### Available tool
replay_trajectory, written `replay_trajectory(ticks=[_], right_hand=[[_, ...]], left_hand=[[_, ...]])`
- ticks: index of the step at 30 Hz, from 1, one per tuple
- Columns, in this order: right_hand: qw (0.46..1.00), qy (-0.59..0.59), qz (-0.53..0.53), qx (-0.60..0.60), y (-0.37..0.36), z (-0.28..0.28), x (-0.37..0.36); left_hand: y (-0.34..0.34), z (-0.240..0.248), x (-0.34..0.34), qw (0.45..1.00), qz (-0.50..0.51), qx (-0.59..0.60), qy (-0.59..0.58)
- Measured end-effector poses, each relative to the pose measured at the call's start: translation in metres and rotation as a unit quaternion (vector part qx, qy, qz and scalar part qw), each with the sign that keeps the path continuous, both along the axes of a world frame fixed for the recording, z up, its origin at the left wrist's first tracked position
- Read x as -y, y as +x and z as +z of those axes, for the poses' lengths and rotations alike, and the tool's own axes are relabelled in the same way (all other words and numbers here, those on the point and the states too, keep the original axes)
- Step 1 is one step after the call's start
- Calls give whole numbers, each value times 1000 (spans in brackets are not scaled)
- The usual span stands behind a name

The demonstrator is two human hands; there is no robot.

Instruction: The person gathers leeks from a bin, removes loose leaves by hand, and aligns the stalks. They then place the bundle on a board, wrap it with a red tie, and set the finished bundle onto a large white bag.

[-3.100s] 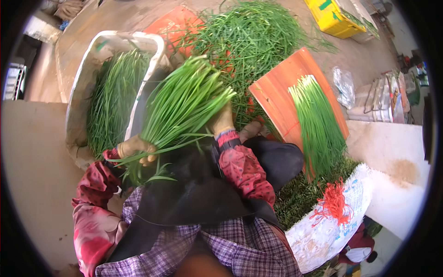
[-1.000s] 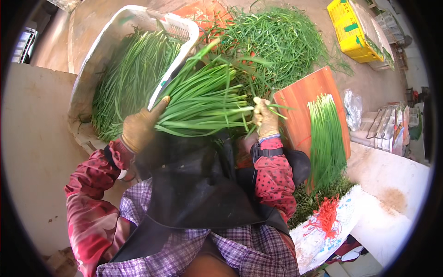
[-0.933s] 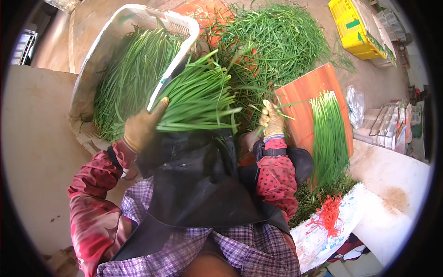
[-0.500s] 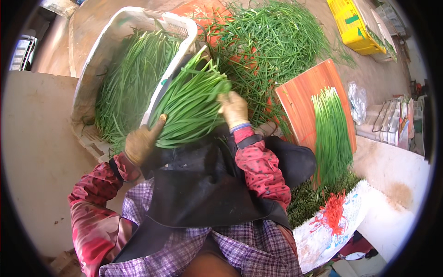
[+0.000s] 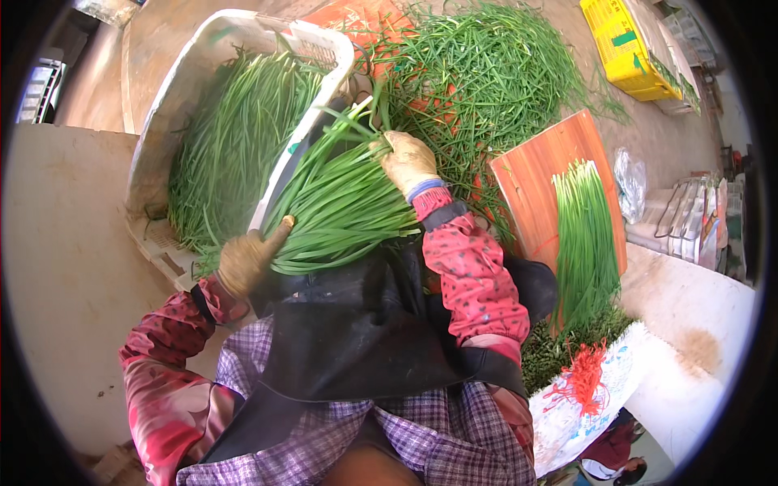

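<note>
A worker's left hand (image 5: 250, 263) closes around the leafy end of a bunch of long green stalks (image 5: 340, 206), thumb on top, while the right hand (image 5: 408, 160), fingertips drawn together, pinches a few blades at the bunch's upper edge. The bunch lies slantwise above a black apron (image 5: 348, 348), just beside a white crate (image 5: 139, 162) with slotted walls. Inside the crate, more long green leaves (image 5: 235, 138) lie in a thick, loose layer below the rim. Beyond the hands, a tangled heap of greens (image 5: 498, 81) covers part of an orange sheet (image 5: 344, 16). At right, an aligned bundle (image 5: 585, 235), pale ends at the top, rests on a tilted wood-grain board (image 5: 523, 182), its leaf tips over the lower edge. Red ties (image 5: 583, 381) sit on a white woven sack (image 5: 604, 413). Farther off stands a yellow crate (image 5: 620, 53), its contents unclear from here.
</note>
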State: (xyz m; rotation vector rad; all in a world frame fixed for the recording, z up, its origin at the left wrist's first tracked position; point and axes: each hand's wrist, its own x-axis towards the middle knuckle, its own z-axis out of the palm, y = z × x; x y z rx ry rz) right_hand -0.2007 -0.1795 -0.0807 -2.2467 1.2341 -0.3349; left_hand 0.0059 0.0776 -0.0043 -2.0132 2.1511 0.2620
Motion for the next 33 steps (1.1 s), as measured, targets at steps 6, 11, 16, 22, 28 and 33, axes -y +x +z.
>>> replay_trajectory(ticks=[6,11,16,22,28,33], right_hand=[[944,85,-244,205,-86,-75,72],[854,329,-230,331,-72,-23,102],[866,419,85,260,24,-7,60],[744,504,-80,432,-53,-18,91],[913,262,94,297,-8,1,22],[713,433,-212,510,-65,19,66]], left_hand=[[5,-10,-2,992,49,-112,19],[17,-24,-6,984,55,-168,3],[16,-17,2,964,82,-252,30],[12,-11,6,948,136,-276,79],[6,-5,0,960,173,-208,65],[12,-5,-11,953,181,-239,-47]])
